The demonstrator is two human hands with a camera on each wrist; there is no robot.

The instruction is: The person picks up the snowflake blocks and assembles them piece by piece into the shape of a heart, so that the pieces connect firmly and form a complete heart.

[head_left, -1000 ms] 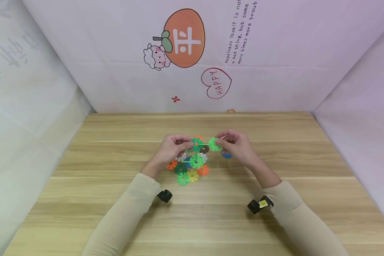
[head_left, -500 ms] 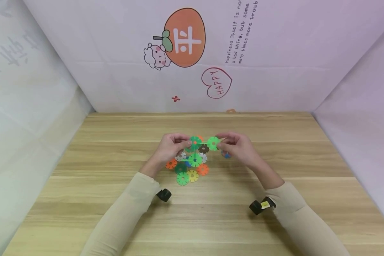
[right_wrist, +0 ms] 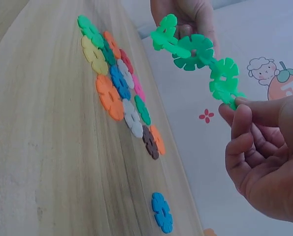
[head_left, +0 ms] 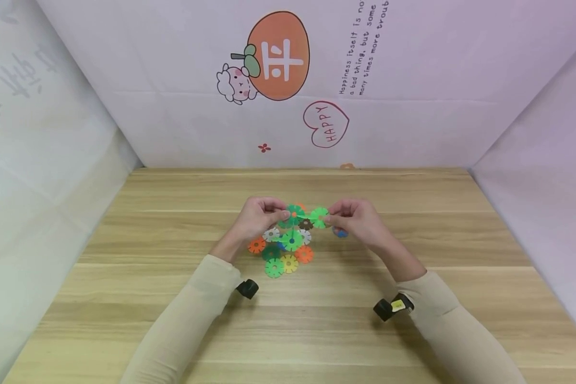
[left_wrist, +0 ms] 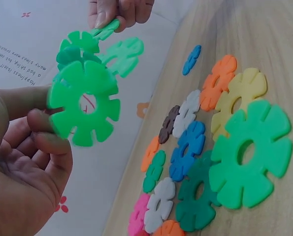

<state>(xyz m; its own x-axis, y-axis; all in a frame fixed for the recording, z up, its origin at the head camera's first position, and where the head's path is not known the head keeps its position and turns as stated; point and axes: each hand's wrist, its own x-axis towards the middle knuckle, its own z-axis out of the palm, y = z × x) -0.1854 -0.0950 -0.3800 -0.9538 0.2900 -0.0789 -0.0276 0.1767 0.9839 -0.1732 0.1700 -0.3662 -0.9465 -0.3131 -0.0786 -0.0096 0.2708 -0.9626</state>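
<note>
Right wrist: curled fingers [right_wrist: 242, 129] on disc [right_wrist: 227, 96]

The head view is bright, with a pink tint on the printed back cloth [head_left: 437, 53] and soft shadows on the wooden table [head_left: 317, 341] beside both sleeves [head_left: 182, 314]. Both wrist views look dimmer, grayer and a bit fuzzy.

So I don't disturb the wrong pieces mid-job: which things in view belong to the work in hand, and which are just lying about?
In the job:
linked green discs
left grip and right grip, both holding them

Lying about on the table, though perhaps spare pieces:
cluster of loose discs in mixed colours
lone blue disc, apart from that cluster
</note>
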